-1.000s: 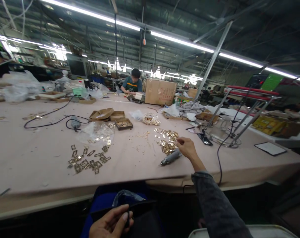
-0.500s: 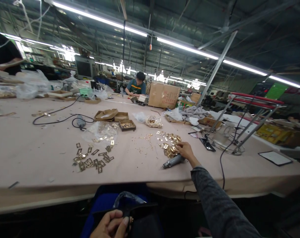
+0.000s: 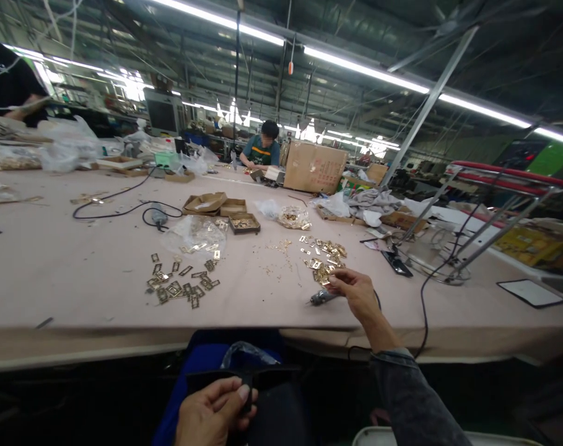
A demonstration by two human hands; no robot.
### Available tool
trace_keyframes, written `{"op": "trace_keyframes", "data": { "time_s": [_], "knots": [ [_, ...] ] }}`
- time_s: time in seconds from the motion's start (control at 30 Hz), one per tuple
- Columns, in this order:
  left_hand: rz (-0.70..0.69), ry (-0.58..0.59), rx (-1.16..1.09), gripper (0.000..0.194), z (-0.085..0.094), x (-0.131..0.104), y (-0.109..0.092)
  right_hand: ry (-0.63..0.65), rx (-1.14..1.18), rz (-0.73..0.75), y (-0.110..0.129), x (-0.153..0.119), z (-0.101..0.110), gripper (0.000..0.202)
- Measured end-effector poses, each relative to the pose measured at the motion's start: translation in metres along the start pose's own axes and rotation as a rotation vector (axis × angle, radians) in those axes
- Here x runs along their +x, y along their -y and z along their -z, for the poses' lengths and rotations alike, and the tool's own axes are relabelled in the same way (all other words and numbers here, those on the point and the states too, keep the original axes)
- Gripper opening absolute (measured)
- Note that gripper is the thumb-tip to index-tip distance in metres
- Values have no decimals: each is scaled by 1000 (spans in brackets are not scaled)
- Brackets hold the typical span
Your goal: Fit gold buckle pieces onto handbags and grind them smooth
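- The left hand [image 3: 211, 412] pinches a black strap-like piece [image 3: 248, 394] between thumb and fingers, below the near edge of the table [image 3: 239, 313].
- The right hand [image 3: 359, 297] has its thumb and fingertips drawn together at the near side of a pile of gold-coloured metal plates [image 3: 334, 252]; whether a plate is between them, I cannot tell.
- Just beneath that hand lies a grey handheld power driver [image 3: 322, 298], its tip toward the left.
- The step in hand looks like fingering small hardware on the right while the left steadies the black piece; any lift of the right hand calls for a light pinch and clearance above the driver.
- To the left, rectangular metal plates [image 3: 173, 289] lie loosely scattered near a clear plastic bag [image 3: 192, 234].
- Farther off are a small cardboard tray [image 3: 246, 231] of fine parts and a bag of gold-coloured pieces [image 3: 294, 217].
- Across the table, a person [image 3: 261, 152] leans beside a large carton [image 3: 314, 167].
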State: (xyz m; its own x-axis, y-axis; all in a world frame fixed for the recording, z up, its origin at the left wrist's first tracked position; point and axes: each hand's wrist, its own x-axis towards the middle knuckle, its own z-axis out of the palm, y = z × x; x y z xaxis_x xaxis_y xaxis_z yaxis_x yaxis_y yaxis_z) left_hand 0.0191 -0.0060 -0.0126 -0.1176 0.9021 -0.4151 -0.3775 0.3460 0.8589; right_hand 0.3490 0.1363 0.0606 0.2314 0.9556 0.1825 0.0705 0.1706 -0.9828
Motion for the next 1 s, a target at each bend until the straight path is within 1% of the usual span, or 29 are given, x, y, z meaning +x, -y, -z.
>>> {"op": "trace_keyframes", "data": {
  "time_s": [0.13,0.2,0.27,0.33,0.4,0.5,0.6,0.67,0.8,0.93,1.0],
  "knots": [
    [-16,51,5,46,0,-3,-4,-17,138,-72,-9,-23,-20,40],
    [-22,63,12,43,1,-3,-5,-12,147,-95,-11,-31,-29,42],
    [-25,57,15,43,1,-5,-7,33,120,-93,-8,-42,-40,43],
    [-21,59,4,44,0,-7,-10,127,87,-84,1,-55,-56,42],
    [-18,88,-27,44,0,-9,-12,247,54,-91,12,-69,-73,38],
    [-19,105,-29,40,1,-9,-13,440,1,-170,28,-91,-99,33],
    [-28,119,-21,34,3,-10,-12,622,10,-256,33,-110,-120,34],
    [-38,138,-31,31,5,-10,-10,691,-2,-272,29,-118,-130,33],
    [-49,179,-60,31,8,-11,-8,726,-44,-280,17,-127,-144,28],
    [-64,227,-84,30,10,-11,-7,748,-89,-286,9,-131,-150,25],
    [-65,231,-100,29,10,-11,-8,750,-124,-274,7,-133,-151,23]
  ]
}}
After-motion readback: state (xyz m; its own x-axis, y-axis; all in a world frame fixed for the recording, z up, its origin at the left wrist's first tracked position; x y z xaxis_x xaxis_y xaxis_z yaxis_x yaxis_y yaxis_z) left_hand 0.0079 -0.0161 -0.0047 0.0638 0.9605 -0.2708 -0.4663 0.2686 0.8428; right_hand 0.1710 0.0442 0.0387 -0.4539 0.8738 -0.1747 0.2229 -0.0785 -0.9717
